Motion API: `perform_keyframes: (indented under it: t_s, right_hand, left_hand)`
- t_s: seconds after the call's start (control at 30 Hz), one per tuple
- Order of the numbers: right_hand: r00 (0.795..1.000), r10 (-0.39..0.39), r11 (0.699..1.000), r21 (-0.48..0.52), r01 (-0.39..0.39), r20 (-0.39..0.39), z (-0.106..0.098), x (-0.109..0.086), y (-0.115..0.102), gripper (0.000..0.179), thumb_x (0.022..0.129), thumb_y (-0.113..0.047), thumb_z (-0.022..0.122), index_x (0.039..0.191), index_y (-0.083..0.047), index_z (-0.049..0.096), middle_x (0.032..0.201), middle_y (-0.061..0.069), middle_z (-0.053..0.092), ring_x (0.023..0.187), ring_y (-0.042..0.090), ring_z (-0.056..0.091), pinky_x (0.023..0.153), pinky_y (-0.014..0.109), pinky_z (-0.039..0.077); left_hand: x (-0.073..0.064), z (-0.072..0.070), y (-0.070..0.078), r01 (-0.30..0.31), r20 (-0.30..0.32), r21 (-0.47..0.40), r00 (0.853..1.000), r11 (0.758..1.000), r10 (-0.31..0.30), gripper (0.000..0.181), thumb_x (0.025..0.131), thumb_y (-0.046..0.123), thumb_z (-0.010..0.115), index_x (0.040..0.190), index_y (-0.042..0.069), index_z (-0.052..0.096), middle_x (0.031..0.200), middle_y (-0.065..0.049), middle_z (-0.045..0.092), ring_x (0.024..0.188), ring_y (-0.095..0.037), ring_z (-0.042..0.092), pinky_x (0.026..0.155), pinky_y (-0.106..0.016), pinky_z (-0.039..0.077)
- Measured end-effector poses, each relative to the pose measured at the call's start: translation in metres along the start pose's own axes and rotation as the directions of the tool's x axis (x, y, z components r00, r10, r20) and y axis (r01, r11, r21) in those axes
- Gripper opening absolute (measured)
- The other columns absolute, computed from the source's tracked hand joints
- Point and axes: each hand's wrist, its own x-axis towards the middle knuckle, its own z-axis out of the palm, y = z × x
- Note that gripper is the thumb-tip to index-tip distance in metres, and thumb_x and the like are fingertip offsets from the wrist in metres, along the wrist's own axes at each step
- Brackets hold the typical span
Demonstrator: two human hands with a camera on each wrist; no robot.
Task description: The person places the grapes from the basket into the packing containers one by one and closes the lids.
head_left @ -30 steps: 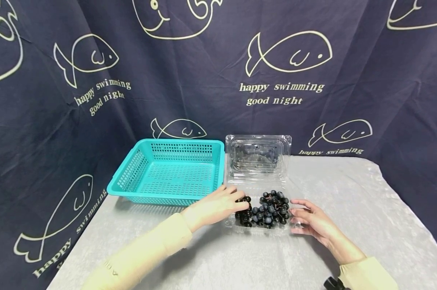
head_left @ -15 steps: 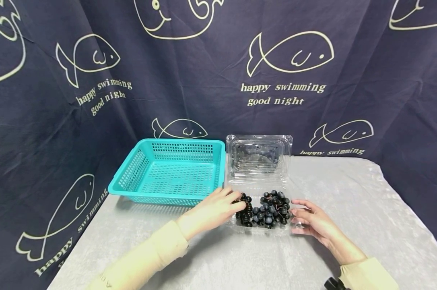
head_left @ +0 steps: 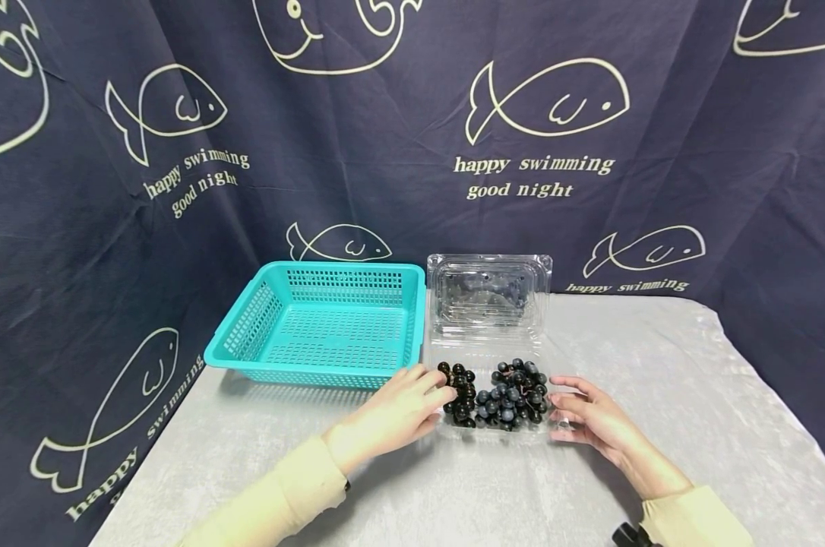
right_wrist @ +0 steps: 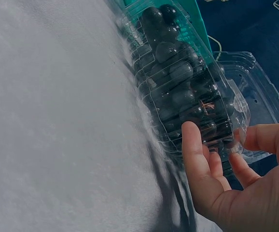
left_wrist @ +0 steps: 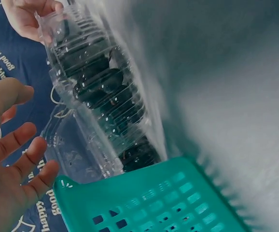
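Note:
Two bunches of dark grapes lie in a clear plastic clamshell box (head_left: pixel 447 349), whose lid (head_left: pixel 489 292) stands raised at the back. The left bunch (head_left: pixel 462 395) is beside my left hand (head_left: pixel 400 406); its fingertips overlap the box's left rim in the head view. In the left wrist view the fingers (left_wrist: pixel 35 150) are spread with nothing between them. My right hand (head_left: pixel 597 416) holds the right end of the box, near the right bunch (head_left: pixel 515 395). In the right wrist view its thumb (right_wrist: pixel 192 140) lies along the near wall and a finger (right_wrist: pixel 262 137) reaches the rim.
A turquoise perforated basket (head_left: pixel 248 365) with no contents stands left of the box, close to its left side. The table has a pale grey cloth (head_left: pixel 624 334). A dark blue curtain with fish drawings (head_left: pixel 399 167) hangs behind and around the table.
My left hand has drawn back to the left and nearer me, uncovering more of the left bunch. The right hand, the box and the basket stay in place.

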Motion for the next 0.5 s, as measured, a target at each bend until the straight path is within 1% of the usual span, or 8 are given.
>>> perform_keyframes:
  t_s: [0.1, 0.2, 0.27, 0.37, 0.5]
  right_hand:
    - [1.0, -0.001, 1.0, 0.002, 0.001, 0.002, 0.0, 0.0, 0.0, 0.044, 0.094, -0.011, 0.054, 0.134, -0.004, 0.037, 0.102, -0.001, 0.059, 0.09, 0.018, 0.06, 0.083, 0.05, 0.053]
    - [1.0, 0.0, 1.0, 0.007, 0.0, 0.005, 0.0, 0.0, 0.001, 0.042, 0.094, -0.011, 0.054, 0.133, -0.005, 0.038, 0.102, -0.001, 0.06, 0.09, 0.017, 0.06, 0.083, 0.05, 0.053]
    - [1.0, 0.0, 1.0, 0.008, 0.0, 0.007, 0.0, 0.0, 0.001, 0.042, 0.094, -0.011, 0.054, 0.133, -0.005, 0.038, 0.102, -0.001, 0.06, 0.09, 0.017, 0.06, 0.083, 0.05, 0.053]
    - [1.0, 0.0, 1.0, 0.003, 0.0, 0.007, 0.0, 0.0, 0.001, 0.043, 0.094, -0.011, 0.053, 0.134, -0.004, 0.037, 0.102, -0.001, 0.059, 0.09, 0.018, 0.06, 0.083, 0.05, 0.053]
    - [1.0, 0.0, 1.0, -0.006, 0.0, 0.003, 0.0, 0.0, 0.0, 0.046, 0.094, -0.011, 0.053, 0.135, -0.002, 0.034, 0.102, -0.001, 0.059, 0.091, 0.018, 0.06, 0.083, 0.05, 0.053]
  left_hand:
    - [-0.004, 0.002, 0.001, 0.012, -0.026, -0.034, 1.0, 0.999, -0.012, 0.035, 0.079, 0.023, 0.072, 0.111, 0.019, 0.056, 0.103, 0.004, 0.055, 0.091, -0.013, 0.049, 0.081, -0.026, 0.044]
    - [-0.009, 0.005, 0.003, 0.047, -0.017, -0.081, 0.999, 0.996, -0.048, 0.033, 0.081, 0.024, 0.07, 0.11, 0.018, 0.056, 0.102, 0.005, 0.054, 0.09, -0.012, 0.048, 0.083, -0.025, 0.044]
    - [-0.012, 0.007, 0.004, 0.082, -0.001, -0.138, 0.997, 0.987, -0.083, 0.032, 0.081, 0.024, 0.069, 0.11, 0.016, 0.056, 0.103, 0.006, 0.055, 0.092, -0.011, 0.048, 0.087, -0.026, 0.045]
    - [-0.016, 0.008, 0.005, 0.146, 0.029, -0.226, 0.989, 0.963, -0.143, 0.031, 0.083, 0.024, 0.068, 0.11, 0.016, 0.056, 0.106, 0.005, 0.056, 0.096, -0.01, 0.05, 0.09, -0.028, 0.046]
    - [-0.02, 0.009, 0.007, 0.228, 0.078, -0.339, 0.974, 0.913, -0.214, 0.031, 0.083, 0.025, 0.068, 0.11, 0.014, 0.055, 0.11, 0.004, 0.056, 0.102, -0.012, 0.052, 0.094, -0.03, 0.046]
